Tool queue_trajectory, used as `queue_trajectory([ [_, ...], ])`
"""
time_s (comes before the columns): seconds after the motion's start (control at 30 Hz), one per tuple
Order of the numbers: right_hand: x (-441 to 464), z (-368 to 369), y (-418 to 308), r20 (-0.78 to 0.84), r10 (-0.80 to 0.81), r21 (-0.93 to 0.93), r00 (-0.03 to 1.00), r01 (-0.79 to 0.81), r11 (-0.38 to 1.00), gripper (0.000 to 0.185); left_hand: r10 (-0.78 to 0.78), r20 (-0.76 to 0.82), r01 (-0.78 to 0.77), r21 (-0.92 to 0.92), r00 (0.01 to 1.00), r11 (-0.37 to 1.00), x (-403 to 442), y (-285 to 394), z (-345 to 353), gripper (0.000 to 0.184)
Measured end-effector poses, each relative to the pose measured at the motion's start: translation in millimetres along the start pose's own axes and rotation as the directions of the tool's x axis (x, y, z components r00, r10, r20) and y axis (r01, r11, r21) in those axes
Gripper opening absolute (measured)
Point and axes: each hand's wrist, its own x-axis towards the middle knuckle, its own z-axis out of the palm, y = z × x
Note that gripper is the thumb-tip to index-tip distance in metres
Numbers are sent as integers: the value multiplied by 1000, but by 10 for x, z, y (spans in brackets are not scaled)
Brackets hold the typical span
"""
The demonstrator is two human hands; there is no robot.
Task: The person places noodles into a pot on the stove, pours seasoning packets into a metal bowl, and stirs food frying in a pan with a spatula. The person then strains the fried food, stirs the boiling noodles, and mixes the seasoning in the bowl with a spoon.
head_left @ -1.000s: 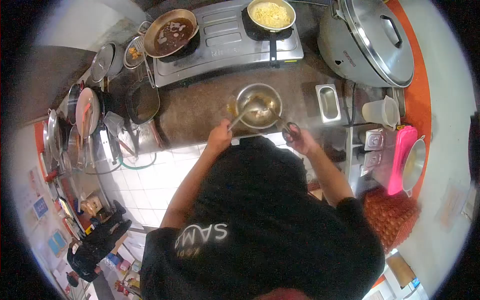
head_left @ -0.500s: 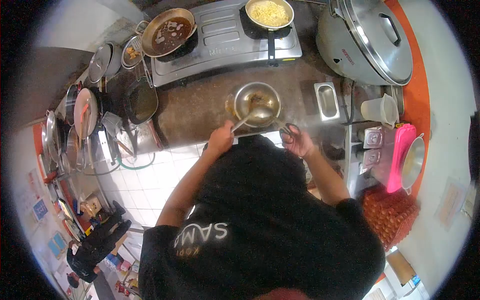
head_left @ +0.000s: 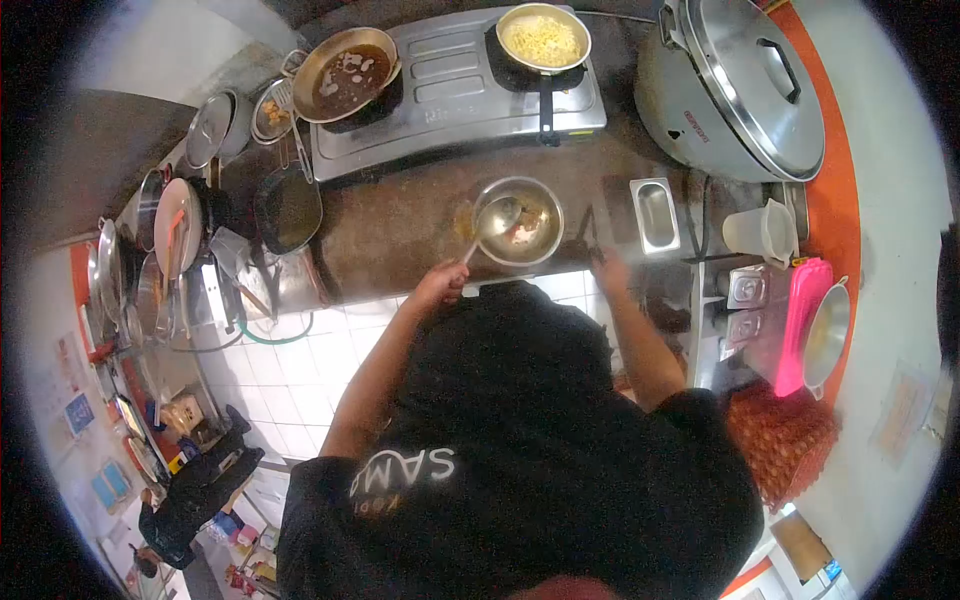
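Observation:
My left hand [head_left: 441,285] is closed round the handle of a ladle [head_left: 497,216], whose bowl hangs over the left part of a round metal bowl [head_left: 553,238]. Some pale and reddish food [head_left: 524,233] lies in the bottom of that bowl. To the right of the bowl, my right hand [head_left: 609,272] holds dark-handled scissors [head_left: 588,232], blurred by motion and apart from the bowl.
Behind stands a gas stove [head_left: 440,130] with a pan of brown liquid [head_left: 352,80] and a pan of yellow food [head_left: 543,40]. A large lidded pot [head_left: 690,110], small metal tray [head_left: 656,216] and plastic jug [head_left: 762,232] are at right. Another person [head_left: 185,505] is lower left.
The ladle has moved left and up within the bowl, uncovering the food. My right hand has drawn the scissors away from the bowl, to the right.

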Motion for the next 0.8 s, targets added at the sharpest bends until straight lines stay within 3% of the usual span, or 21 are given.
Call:
queue_trajectory([
  [0.07, -8, 9, -15, -118, -130, -118, 985, 116, 986, 31, -29, 173, 62, -192, 984, 979, -152, 124, 144, 20],
  [0.1, -1, 0, -56, -120, -137, -116, 983, 123, 986, 31, -22, 169, 54, -191, 985, 980, -152, 122, 161, 20],
  [0.17, 41, -25, -153, 43, 61, -212, 997, -51, 976, 31, 43, 234, 4, -195, 971, 981, -113, 123, 174, 23],
  [0.3, 145, 47, -278, 42, -105, -235, 994, 112, 966, 41, 64, 294, 29, -300, 954, 953, -111, 282, 261, 22],
  [0.33, 111, 1, -514, 208, 24, 16, 978, -28, 999, 37, 73, 292, 21, -305, 954, 952, -105, 324, 293, 22],
  [0.37, 53, -54, -773, 394, 104, 236, 913, -210, 949, 35, 107, 307, -19, -276, 946, 961, -96, 363, 327, 22],
  [0.4, -35, -131, -1051, 545, 75, 393, 835, -334, 857, 36, 140, 324, -60, -245, 936, 968, -87, 414, 365, 23],
  [0.43, -140, -196, -1310, 672, 7, 507, 741, -467, 724, 37, 148, 327, -67, -246, 934, 967, -98, 478, 423, 23],
  [0.5, -268, -213, -1662, 820, -67, 484, 568, -626, 611, 37, 153, 373, -62, -245, 915, 968, -122, 599, 550, 23],
  [0.57, -443, -363, -2070, 799, -127, 500, 588, -532, 683, 36, 209, 447, -124, -213, 870, 969, -105, 652, 641, 22],
  [0.6, -496, -292, -2131, 680, -303, 679, 667, -419, 603, 29, 228, 457, -197, -117, 860, 974, -136, 711, 700, 22],
  [0.7, -477, -175, -2145, 623, -186, 668, 760, -394, 631, 24, 263, 450, -298, 9, 853, 954, -172, 741, 728, 24],
  [0.73, -531, -242, -2260, 539, -172, 671, 824, -297, 679, 20, 331, 402, -380, 45, 854, 924, -274, 833, 772, 25],
  [0.77, -538, -270, -2288, 535, -179, 671, 826, -287, 683, 20, 401, 353, -456, 85, 846, 886, -369, 925, 805, 26],
  [0.8, -544, -286, -2311, 385, -176, 695, 906, -159, 701, 20, 324, 367, -410, 186, 872, 893, -454, 997, 769, 28],
])
